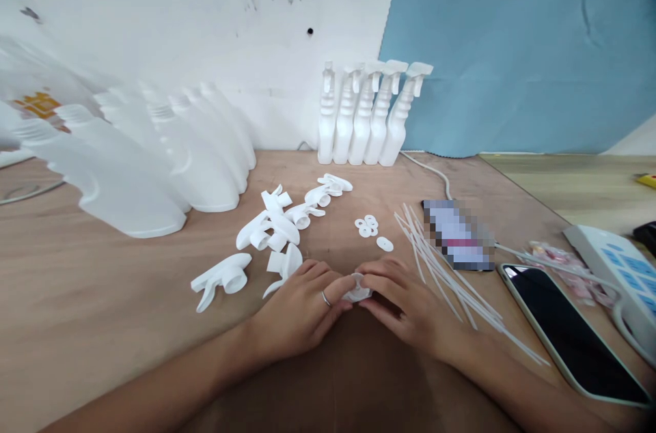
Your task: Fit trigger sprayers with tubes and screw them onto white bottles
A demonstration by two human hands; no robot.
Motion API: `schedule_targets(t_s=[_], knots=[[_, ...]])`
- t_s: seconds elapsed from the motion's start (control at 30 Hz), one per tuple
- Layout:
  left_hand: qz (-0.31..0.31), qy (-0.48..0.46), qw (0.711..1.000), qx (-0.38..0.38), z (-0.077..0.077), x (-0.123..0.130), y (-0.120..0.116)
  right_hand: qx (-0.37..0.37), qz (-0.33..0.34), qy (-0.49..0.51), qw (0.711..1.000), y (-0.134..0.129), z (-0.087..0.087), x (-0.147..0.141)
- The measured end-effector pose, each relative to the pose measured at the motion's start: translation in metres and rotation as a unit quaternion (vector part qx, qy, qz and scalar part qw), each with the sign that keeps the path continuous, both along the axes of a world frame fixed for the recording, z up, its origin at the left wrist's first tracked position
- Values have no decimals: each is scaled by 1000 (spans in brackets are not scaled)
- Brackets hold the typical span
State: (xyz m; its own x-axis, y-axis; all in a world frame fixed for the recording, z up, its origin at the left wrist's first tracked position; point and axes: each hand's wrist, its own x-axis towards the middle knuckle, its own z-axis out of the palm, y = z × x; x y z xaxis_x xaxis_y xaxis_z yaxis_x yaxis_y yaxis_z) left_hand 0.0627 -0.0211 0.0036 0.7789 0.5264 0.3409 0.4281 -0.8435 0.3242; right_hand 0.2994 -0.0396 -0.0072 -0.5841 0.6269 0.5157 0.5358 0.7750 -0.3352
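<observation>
My left hand [312, 296], with a ring on one finger, and my right hand [404, 300] meet at the front middle of the table. Between them the fingers of both are closed on a small white spray head [357, 289], mostly covered, so its exact shape is hard to make out. Several loose white trigger spray heads [223, 276] lie left of and beyond my left hand; one of them [290, 266] is right by its fingers. A group of thin white washers [367, 225] and a single washer [385, 244] lie beyond my right hand. Several thin white dip tubes [451, 276] fan out beside it.
Several white bottles without heads [148, 180] stand at the left. Several bottles with spray heads [361, 126] stand in a row by the wall. At the right are a lit phone [458, 235], a dark-screened phone [568, 334], cables and a white power strip [615, 269].
</observation>
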Motion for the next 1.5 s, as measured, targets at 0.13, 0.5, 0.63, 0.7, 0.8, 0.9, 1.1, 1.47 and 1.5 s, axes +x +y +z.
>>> schedule_targets(t_s=[0.13,0.5,0.63,0.7,0.8,0.9,1.1,1.47,1.5], knots=[[10,32,999,23,-2,-1,1,24,-7,-20,999,0,-2,-1],[-3,6,1000,26,-2,-1,1,8,-7,-33,999,0,-1,-3],[8,0,999,33,-6,-1,-1,4,6,-52,999,0,8,0],[28,-16,999,25,-9,-1,-2,-20,3,-53,998,0,13,6],[54,-25,998,1,-12,-1,-4,-44,-73,-7,996,7,19,20],[55,-17,998,-5,-10,-1,-4,11,-194,7,981,21,16,39],[52,-25,998,-15,-8,0,-2,-22,-323,-102,941,39,1,64],[69,-29,997,-12,-12,0,-3,-36,-347,-158,924,37,-2,58],[66,-27,997,-13,-12,1,-3,-35,-347,-159,923,37,-2,58]])
